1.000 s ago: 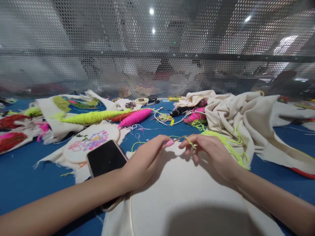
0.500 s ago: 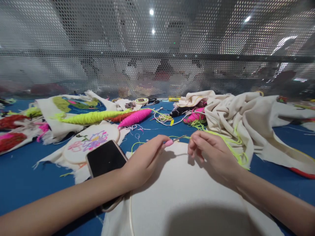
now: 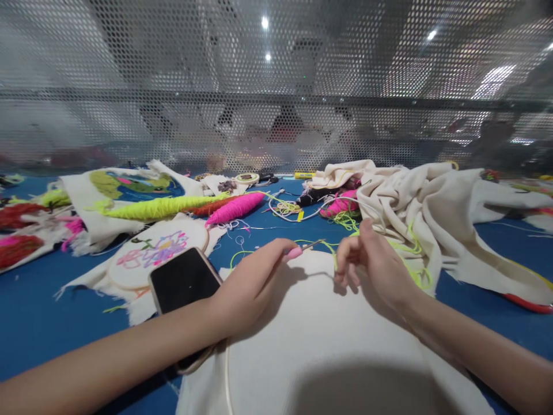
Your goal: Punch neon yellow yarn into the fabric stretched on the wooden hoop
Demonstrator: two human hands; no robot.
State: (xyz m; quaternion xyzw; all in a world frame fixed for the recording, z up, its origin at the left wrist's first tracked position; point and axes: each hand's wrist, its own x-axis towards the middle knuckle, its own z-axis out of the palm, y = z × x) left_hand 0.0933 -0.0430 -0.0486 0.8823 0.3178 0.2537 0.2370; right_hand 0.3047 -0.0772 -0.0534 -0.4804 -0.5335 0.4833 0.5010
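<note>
My left hand [image 3: 254, 282] is closed round a punch needle with a pink handle [image 3: 294, 253], its thin metal shaft pointing up and to the right. Bright yellow-green yarn [image 3: 330, 246] runs by the needle's tip and hangs down beside the fingertips of my right hand [image 3: 375, 265]. That hand is loosely open, thumb raised away from the half-curled fingers. Beneath both hands lies plain off-white cloth [image 3: 337, 328] in an embroidery hoop [image 3: 228, 374], whose rim shows at the left.
A phone [image 3: 185, 282] rests left of the cloth, partly under my left forearm. Beyond it lie a hoop with stitched flowers [image 3: 159, 253], a yellow yarn bundle [image 3: 159, 207] and a pink one [image 3: 237, 208]. Crumpled cream cloth [image 3: 401, 202] lies at the right. A perforated metal screen [image 3: 276, 75] stands behind.
My right thumb has lifted away from the fingers, and the right hand has moved slightly right, away from the needle's tip. The left hand holds the punch needle almost as before.
</note>
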